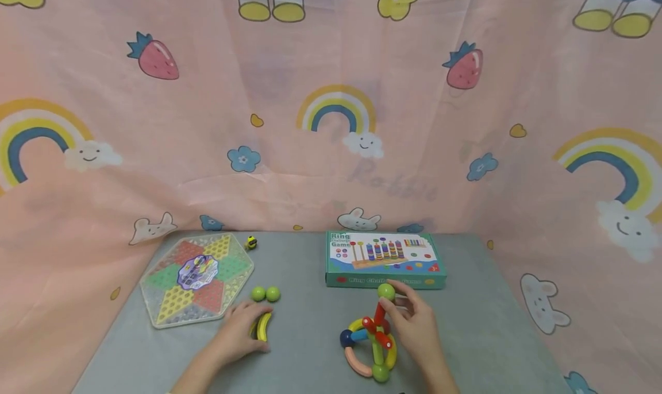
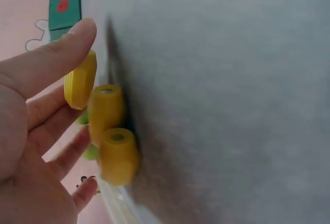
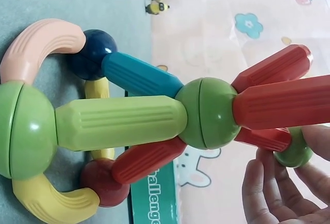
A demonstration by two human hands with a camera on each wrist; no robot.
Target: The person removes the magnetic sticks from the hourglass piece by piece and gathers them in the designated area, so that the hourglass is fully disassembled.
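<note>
Ball-and-stick frame: we count one frame (image 1: 378,352), standing on the grey table (image 1: 491,325) before the right hand; the ring game box (image 1: 385,259) lies just behind it.
Frame's balls: we count five; a lower green ball (image 3: 31,131), a middle green ball (image 3: 209,113), a top green ball (image 1: 385,291), a navy ball (image 1: 347,338) and a dark red ball (image 3: 105,182).
Frame's sticks: we see four red sticks (image 3: 283,102), one blue stick (image 3: 142,74), one light green stick (image 3: 121,123), one peach curved stick (image 3: 38,48) and two yellow curved sticks (image 3: 56,198).
Loose yellow sticks: the head view shows us two sticks (image 1: 264,327) side by side; the left wrist view shows three yellow parts, and we cannot tell whether the third is separate.
Loose green balls: two (image 1: 258,293), just beyond the left hand.
Others: one hexagonal game board (image 1: 199,276); one bee figure (image 1: 250,243).
Left hand (image 1: 240,331): back upward, forearm from the lower left; thumb and fingers grasp around the loose yellow sticks.
Right hand (image 1: 416,319): raised, forearm from the lower right; thumb and fingers pinch the top green ball.
</note>
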